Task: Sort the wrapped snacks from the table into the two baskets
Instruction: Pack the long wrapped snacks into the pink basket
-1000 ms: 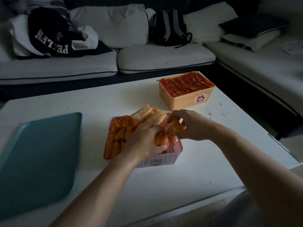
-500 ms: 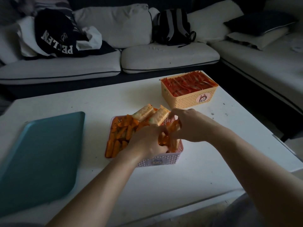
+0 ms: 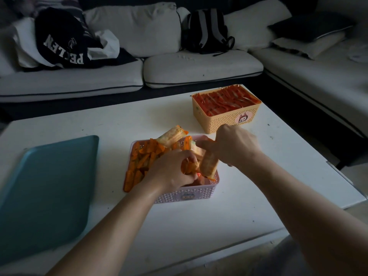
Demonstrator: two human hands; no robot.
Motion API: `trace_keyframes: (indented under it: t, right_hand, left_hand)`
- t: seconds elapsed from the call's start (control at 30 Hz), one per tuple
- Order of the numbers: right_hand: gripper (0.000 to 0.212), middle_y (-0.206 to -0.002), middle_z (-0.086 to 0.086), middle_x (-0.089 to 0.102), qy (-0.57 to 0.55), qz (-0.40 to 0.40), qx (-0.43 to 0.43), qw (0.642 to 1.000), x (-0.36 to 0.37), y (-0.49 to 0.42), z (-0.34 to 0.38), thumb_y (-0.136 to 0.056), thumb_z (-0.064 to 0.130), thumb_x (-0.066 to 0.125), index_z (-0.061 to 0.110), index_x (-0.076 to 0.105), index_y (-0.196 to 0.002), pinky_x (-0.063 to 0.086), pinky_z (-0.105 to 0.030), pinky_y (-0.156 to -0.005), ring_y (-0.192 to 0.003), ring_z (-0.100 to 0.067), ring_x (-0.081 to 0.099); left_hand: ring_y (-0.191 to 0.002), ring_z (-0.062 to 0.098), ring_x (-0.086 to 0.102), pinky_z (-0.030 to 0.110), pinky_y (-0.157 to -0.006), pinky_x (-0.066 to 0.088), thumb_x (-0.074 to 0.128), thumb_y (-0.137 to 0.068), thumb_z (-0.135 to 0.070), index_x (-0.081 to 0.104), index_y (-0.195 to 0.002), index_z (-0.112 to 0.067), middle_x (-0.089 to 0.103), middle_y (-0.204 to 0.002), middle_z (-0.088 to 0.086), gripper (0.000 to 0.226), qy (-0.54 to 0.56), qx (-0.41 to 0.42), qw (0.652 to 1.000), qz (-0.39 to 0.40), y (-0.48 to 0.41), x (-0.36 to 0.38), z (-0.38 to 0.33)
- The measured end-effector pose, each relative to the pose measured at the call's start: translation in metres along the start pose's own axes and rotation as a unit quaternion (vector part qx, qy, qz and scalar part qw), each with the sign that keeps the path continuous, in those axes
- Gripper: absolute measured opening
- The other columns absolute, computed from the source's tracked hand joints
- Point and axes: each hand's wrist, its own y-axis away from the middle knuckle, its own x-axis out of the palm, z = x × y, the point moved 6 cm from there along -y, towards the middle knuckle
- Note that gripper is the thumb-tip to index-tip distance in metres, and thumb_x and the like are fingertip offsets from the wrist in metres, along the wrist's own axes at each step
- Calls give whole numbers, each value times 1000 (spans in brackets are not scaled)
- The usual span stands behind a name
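Fingers [image 3: 201,145] of the right hand [image 3: 233,145] grasp a wrapped snack [image 3: 209,163] above the pink basket [image 3: 185,193] on the counter [image 3: 219,216]; the left hand [image 3: 171,170] clenches orange packets [image 3: 188,166]. Better lay each one flat so the pile stays inside.

Hands crowded in the pink basket, open table all around

The left hand [image 3: 171,172] and right hand [image 3: 233,148] fill the near right part of the pink basket [image 3: 185,194], with orange snacks [image 3: 143,158] piled to their left. The yellow basket [image 3: 227,120] blocks the way just past the right hand. The teal tray [image 3: 45,192] lies well left of the left hand. The white table [image 3: 199,226] below both hands is bare.
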Motion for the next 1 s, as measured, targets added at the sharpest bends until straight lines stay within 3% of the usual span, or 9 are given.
trace_keyframes:
  t: [0.13, 0.23, 0.37, 0.47, 0.57, 0.67, 0.73, 0.87, 1.0]
  right_hand:
    - [60, -68, 1, 59, 37, -31, 17, 999, -5, 0, -2, -91, 70, 44, 12, 57, -91, 48, -25, -46, -55, -13, 60]
    - [41, -66, 0, 52, 86, -72, 3, 994, -2, 4, 6, -100, 54, 45, 14, 51, -92, 41, -25, -43, -52, -14, 53]
    - [30, -67, -4, 63, 17, -12, 11, 1000, 24, 3, 7, -103, 30, 48, 10, 67, -91, 60, -32, -53, -57, -18, 66]
    - [41, -61, -3, 70, -96, 59, 61, 992, 21, -1, -6, -105, 36, 44, 8, 64, -84, 61, -31, -55, -54, -14, 70]
    - [39, -61, -5, 72, -161, 82, 82, 980, 15, 6, -12, -105, 38, 45, 6, 63, -91, 64, -37, -62, -52, -13, 72]
    - [31, -76, -6, 73, -157, 149, 66, 974, 21, 17, -3, -104, 35, 47, 7, 61, -102, 62, -29, -56, -56, -14, 73]
    - [23, -86, -5, 71, -141, 199, 45, 969, 27, 22, 0, -102, 29, 50, 10, 59, -112, 62, -28, -55, -62, -17, 74]
    - [24, -83, 6, 72, 31, 144, -26, 989, 30, 12, -4, -97, 37, 57, 21, 69, -110, 51, -22, -53, -72, -12, 69]
    - [26, -85, 5, 72, 16, 158, -33, 987, 38, 8, -5, -93, 41, 63, 20, 70, -108, 59, -26, -63, -73, -13, 69]
  left_hand:
    - [-99, 11, 61, 24, -76, 56, 72, -82, -50, 58, -106, -39, 62, -108, -12, 30, -17, 2, 1000, -13, 1, 1, -3]
    - [-94, 10, 63, 29, -75, 58, 64, -79, -57, 58, -103, -39, 64, -104, -14, 31, -34, -3, 999, -23, -1, 3, -7]
    - [-93, 14, 64, 32, -75, 59, 60, -77, -52, 58, -105, -36, 65, -103, -11, 32, -43, -13, 999, -12, -3, 8, -11]
    - [-100, 13, 60, 29, -81, 55, 60, -81, -51, 56, -115, -34, 61, -110, -10, 38, -32, -5, 999, 4, -1, 8, -9]
    - [-105, 10, 56, 29, -88, 52, 58, -84, -56, 56, -116, -36, 59, -114, -13, 38, -11, -16, 1000, 18, 0, 10, -5]
    - [-98, 7, 60, 34, -84, 55, 47, -85, -65, 61, -105, -38, 64, -105, -15, 37, 19, -10, 999, 29, -1, 10, -8]
    - [-94, 10, 61, 39, -81, 54, 38, -95, -56, 66, -102, -32, 66, -102, -10, 38, 56, 3, 998, 30, 0, 6, -10]
    - [-104, 9, 62, 32, -85, 54, 36, -107, -35, 67, -113, -26, 67, -111, -8, 32, 119, 0, 993, 3, 4, 3, -1]
    - [-103, 8, 65, 30, -89, 53, 42, -100, -40, 67, -105, -30, 71, -103, -12, 28, 286, -68, 956, -8, 9, 1, 8]
